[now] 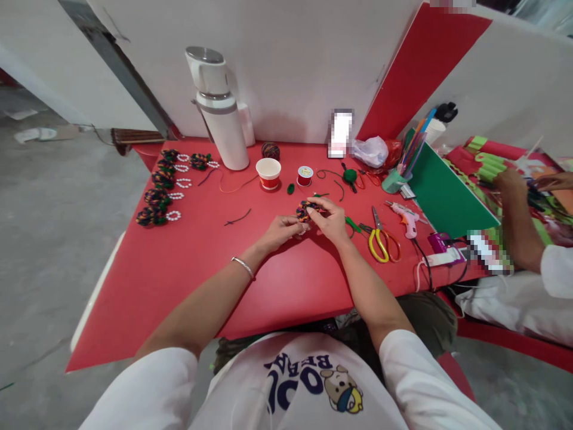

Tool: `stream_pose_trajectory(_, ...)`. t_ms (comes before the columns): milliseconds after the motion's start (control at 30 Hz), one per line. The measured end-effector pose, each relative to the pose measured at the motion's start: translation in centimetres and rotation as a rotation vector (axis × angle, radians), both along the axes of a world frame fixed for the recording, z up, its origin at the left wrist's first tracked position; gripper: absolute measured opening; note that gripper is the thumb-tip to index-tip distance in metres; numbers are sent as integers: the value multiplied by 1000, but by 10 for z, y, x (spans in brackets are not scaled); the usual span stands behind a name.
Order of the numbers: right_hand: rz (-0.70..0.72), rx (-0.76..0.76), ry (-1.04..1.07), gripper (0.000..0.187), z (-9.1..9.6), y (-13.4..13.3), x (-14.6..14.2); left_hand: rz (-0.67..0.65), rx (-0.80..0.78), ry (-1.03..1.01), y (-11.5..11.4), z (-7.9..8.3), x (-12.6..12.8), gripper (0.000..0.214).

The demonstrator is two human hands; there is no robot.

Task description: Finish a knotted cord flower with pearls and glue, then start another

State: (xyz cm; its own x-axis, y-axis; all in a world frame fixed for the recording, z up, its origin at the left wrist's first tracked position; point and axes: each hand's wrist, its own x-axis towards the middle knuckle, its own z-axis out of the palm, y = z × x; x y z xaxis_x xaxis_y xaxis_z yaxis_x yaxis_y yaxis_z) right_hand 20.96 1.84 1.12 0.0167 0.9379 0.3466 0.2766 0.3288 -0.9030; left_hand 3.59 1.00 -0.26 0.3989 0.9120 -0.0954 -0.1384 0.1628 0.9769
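My left hand (289, 232) and my right hand (329, 220) meet over the middle of the red table (286, 280). Between their fingertips is a small dark multicoloured yarn piece (302, 210), with orange and green strands showing. Both hands are closed on it, the left from below and the right from above; the fingers partly cover it. Just behind lie a small green yarn tuft (290, 189) and a red spool (305, 176) with a white top. To the right of my right hand are scissors with yellow and orange handles (379, 246).
Several similar yarn pieces with white bead loops (156, 197) line the left side. A paper cup (268, 174), a white flask (224, 128) and a yarn ball (270, 151) stand behind. Rightward are a glue gun (405, 218), a pen holder (396, 179), a green divider (452, 197) and a co-worker's arm (519, 221).
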Motion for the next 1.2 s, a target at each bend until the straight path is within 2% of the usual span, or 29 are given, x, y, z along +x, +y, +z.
stream_pose_trajectory(200, 36, -59, 18, 27, 3, 0, 4, -27, 10, 51, 1, -6, -1, 24)
stream_pose_trajectory(300, 77, -176, 76, 31, 5, 3, 6, 82, 77, -29, 3, -5, -3, 27)
stream_pose_trajectory(400, 158, -280, 160, 32, 10, 6, 7, 261, 324, 29, 4, 4, -8, 44)
stream_pose_trajectory(433, 190, -316, 187, 33, 13, 7, 7, 268, 428, 85, 5, 8, -10, 50)
stream_pose_trajectory(500, 236, -392, 231, 35, 20, 7, 6, 188, 603, 175, 6, 19, -13, 57)
stream_pose_trajectory(567, 249, -459, 265, 34, 29, 6, 6, 80, 695, 204, 7, 30, -14, 53)
stream_pose_trajectory(633, 254, -512, 285, 32, 37, 4, 6, 31, 709, 200, 8, 41, -15, 40)
stream_pose_trajectory(800, 331, -593, 311, 33, 46, -4, 6, 47, 703, 195, 5, 63, -18, 20)
stream_pose_trajectory(900, 352, -641, 363, 32, 41, -15, 3, 110, 759, 173, 0, 64, -22, 18)
stream_pose_trajectory(967, 325, -606, 338, 35, 36, -25, 0, 167, 733, 132, -4, 57, -25, 18)
stream_pose_trajectory(1000, 300, -540, 287, 37, 33, -32, -2, 199, 688, 109, -6, 51, -26, 19)
stream_pose_trajectory(1067, 246, -346, 113, 51, 28, -44, -8, 251, 544, 78, -10, 39, -28, 21)
stream_pose_trajectory(1133, 204, -164, -67, 63, 22, -53, -14, 249, 358, 87, -14, 28, -31, 23)
stream_pose_trajectory(1200, 192, -85, -174, 53, 17, -56, -21, 219, 175, 121, -18, 21, -34, 24)
